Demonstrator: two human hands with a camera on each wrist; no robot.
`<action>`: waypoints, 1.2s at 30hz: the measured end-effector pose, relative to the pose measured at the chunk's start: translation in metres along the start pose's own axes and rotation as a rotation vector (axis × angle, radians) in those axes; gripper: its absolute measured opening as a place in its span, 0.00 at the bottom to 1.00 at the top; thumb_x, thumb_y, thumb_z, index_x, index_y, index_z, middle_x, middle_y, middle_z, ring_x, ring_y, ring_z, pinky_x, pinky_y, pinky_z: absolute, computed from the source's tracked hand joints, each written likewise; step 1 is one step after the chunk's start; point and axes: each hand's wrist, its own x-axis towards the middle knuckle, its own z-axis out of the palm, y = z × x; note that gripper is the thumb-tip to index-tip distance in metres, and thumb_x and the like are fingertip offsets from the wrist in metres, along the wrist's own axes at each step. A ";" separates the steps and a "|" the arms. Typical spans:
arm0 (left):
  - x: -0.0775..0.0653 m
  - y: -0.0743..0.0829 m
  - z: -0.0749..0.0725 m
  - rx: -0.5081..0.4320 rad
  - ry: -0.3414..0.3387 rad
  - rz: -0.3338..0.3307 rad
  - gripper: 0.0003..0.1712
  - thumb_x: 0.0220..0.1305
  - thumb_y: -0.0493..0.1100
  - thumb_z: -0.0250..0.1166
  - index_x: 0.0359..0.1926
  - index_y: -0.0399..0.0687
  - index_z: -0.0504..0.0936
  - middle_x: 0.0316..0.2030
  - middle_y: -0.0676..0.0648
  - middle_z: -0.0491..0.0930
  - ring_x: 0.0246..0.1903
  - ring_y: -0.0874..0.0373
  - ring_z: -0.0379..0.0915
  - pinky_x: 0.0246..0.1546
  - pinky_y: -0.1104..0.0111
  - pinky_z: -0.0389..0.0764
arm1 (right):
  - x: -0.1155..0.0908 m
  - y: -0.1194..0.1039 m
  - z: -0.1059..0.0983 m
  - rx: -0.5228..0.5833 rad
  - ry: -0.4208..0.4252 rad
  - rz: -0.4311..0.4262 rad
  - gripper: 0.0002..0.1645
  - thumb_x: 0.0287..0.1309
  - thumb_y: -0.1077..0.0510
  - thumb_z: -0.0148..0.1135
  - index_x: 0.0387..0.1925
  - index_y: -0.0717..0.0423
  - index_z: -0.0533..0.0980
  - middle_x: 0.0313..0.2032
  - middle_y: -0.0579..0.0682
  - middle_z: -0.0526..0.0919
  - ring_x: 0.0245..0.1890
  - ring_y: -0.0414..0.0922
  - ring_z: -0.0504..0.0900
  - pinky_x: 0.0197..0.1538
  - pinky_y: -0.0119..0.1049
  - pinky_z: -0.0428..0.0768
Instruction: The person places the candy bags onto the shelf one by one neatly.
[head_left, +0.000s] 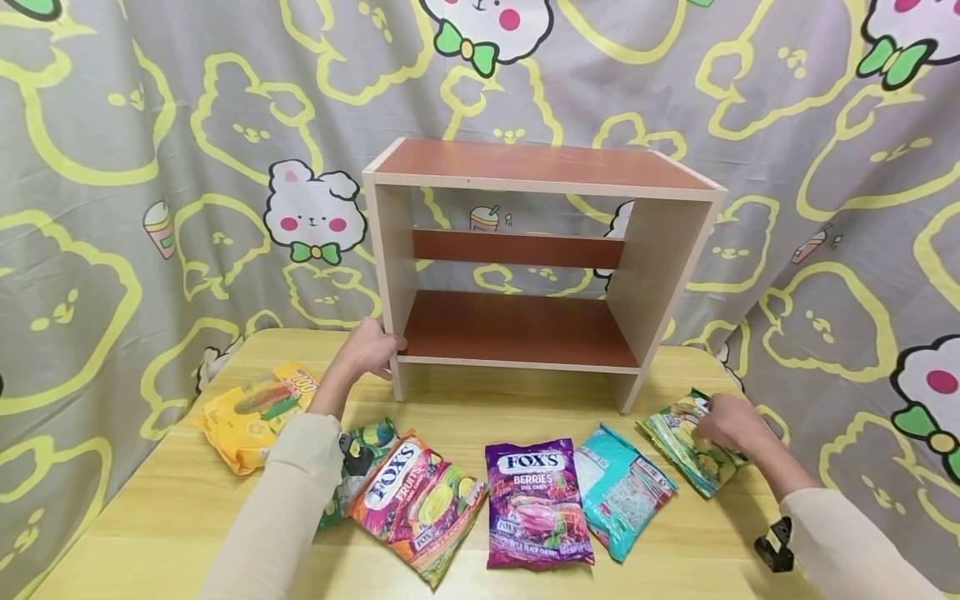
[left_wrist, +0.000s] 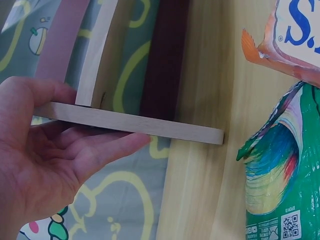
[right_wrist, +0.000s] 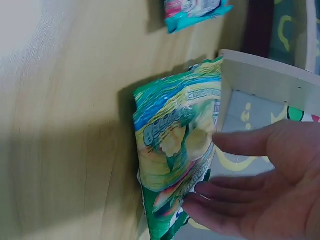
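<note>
My left hand (head_left: pixel 369 347) grips the left side panel of a small wooden shelf (head_left: pixel 517 329); in the left wrist view its thumb lies on one face and the fingers on the other. At the table's right, my right hand (head_left: pixel 731 421) is over a green and yellow candy bag (head_left: pixel 686 433). Seen from the right wrist, the thumb and fingers of that hand (right_wrist: pixel 270 175) are spread at the edge of the bag (right_wrist: pixel 175 140), fairly straight. Whether the fingertips press on the bag cannot be made out.
On the wooden table (head_left: pixel 442 400) lie a yellow bag (head_left: pixel 258 412), a green bag (head_left: pixel 330 512) partly behind my left sleeve, an orange Fox's Fruits bag (head_left: pixel 420 504), a purple Fox's Berries bag (head_left: pixel 536 504) and a teal bag (head_left: pixel 622 492). A patterned curtain (head_left: pixel 225 108) hangs behind.
</note>
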 end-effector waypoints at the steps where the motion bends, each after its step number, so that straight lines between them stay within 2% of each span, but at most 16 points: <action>1: 0.000 0.000 0.000 0.000 0.001 0.000 0.30 0.67 0.41 0.57 0.66 0.27 0.68 0.55 0.25 0.77 0.50 0.35 0.81 0.32 0.57 0.90 | 0.000 0.000 0.001 -0.019 0.034 0.005 0.13 0.55 0.60 0.58 0.22 0.67 0.75 0.19 0.56 0.76 0.19 0.45 0.69 0.24 0.36 0.68; 3: 0.000 -0.001 0.000 -0.009 0.000 -0.002 0.30 0.67 0.41 0.57 0.66 0.27 0.68 0.55 0.25 0.76 0.50 0.33 0.81 0.32 0.56 0.90 | 0.001 -0.002 0.003 -0.059 0.085 0.020 0.22 0.61 0.55 0.57 0.11 0.53 0.68 0.13 0.48 0.67 0.16 0.44 0.67 0.22 0.37 0.67; 5: 0.000 -0.001 0.000 -0.016 -0.002 0.002 0.31 0.67 0.41 0.57 0.66 0.28 0.68 0.54 0.25 0.76 0.51 0.32 0.80 0.32 0.56 0.90 | 0.002 -0.005 0.005 -0.110 0.092 0.022 0.30 0.68 0.50 0.54 0.09 0.52 0.66 0.13 0.49 0.67 0.16 0.46 0.69 0.22 0.40 0.70; 9: 0.000 -0.001 0.001 -0.023 -0.004 0.006 0.31 0.67 0.41 0.57 0.67 0.28 0.67 0.54 0.25 0.77 0.52 0.30 0.79 0.32 0.55 0.90 | 0.005 -0.013 0.010 -0.183 0.014 0.054 0.36 0.72 0.39 0.50 0.17 0.63 0.76 0.28 0.68 0.80 0.26 0.55 0.79 0.31 0.48 0.79; 12: -0.001 -0.001 0.002 -0.018 -0.002 0.003 0.30 0.67 0.41 0.57 0.66 0.27 0.68 0.54 0.25 0.77 0.51 0.32 0.80 0.33 0.56 0.90 | 0.006 -0.016 0.013 -0.191 -0.030 0.081 0.36 0.71 0.38 0.51 0.24 0.66 0.79 0.38 0.76 0.80 0.32 0.58 0.80 0.34 0.50 0.81; 18: 0.000 -0.001 0.002 -0.006 0.002 0.003 0.29 0.67 0.41 0.57 0.64 0.27 0.69 0.54 0.26 0.77 0.50 0.36 0.81 0.33 0.56 0.90 | 0.005 -0.018 0.014 -0.170 -0.032 0.084 0.33 0.70 0.39 0.52 0.22 0.63 0.75 0.33 0.71 0.79 0.30 0.54 0.76 0.32 0.45 0.77; 23: 0.000 -0.001 0.002 -0.014 -0.002 -0.001 0.30 0.67 0.41 0.57 0.65 0.27 0.68 0.55 0.26 0.76 0.51 0.34 0.80 0.33 0.55 0.90 | 0.005 -0.017 0.018 -0.178 -0.003 0.032 0.30 0.70 0.43 0.54 0.15 0.54 0.68 0.26 0.60 0.77 0.26 0.51 0.73 0.32 0.44 0.75; 28: -0.002 -0.001 0.001 -0.022 0.001 0.001 0.30 0.67 0.41 0.57 0.65 0.27 0.68 0.54 0.26 0.77 0.52 0.32 0.79 0.33 0.55 0.90 | 0.005 -0.018 0.019 -0.178 0.004 0.001 0.29 0.68 0.44 0.59 0.14 0.53 0.67 0.22 0.55 0.75 0.24 0.50 0.73 0.32 0.44 0.76; 32: -0.001 -0.002 0.002 -0.026 0.001 -0.003 0.29 0.67 0.40 0.57 0.64 0.26 0.69 0.54 0.25 0.77 0.52 0.31 0.79 0.33 0.56 0.90 | 0.004 -0.018 0.016 -0.127 -0.012 0.031 0.28 0.62 0.42 0.65 0.17 0.57 0.70 0.22 0.55 0.75 0.25 0.50 0.72 0.31 0.43 0.77; 34: 0.000 -0.002 0.002 -0.028 -0.001 0.000 0.29 0.67 0.40 0.57 0.64 0.26 0.69 0.54 0.25 0.77 0.53 0.31 0.79 0.33 0.56 0.90 | 0.004 -0.016 0.015 -0.100 -0.012 0.043 0.29 0.58 0.42 0.69 0.22 0.64 0.73 0.24 0.57 0.76 0.26 0.51 0.73 0.33 0.45 0.79; 36: 0.000 -0.002 0.002 -0.029 -0.002 0.007 0.29 0.67 0.40 0.57 0.65 0.26 0.69 0.55 0.25 0.76 0.52 0.32 0.79 0.33 0.56 0.90 | 0.004 -0.015 0.015 -0.085 -0.013 0.046 0.35 0.54 0.41 0.72 0.31 0.74 0.74 0.29 0.64 0.79 0.29 0.53 0.75 0.36 0.49 0.81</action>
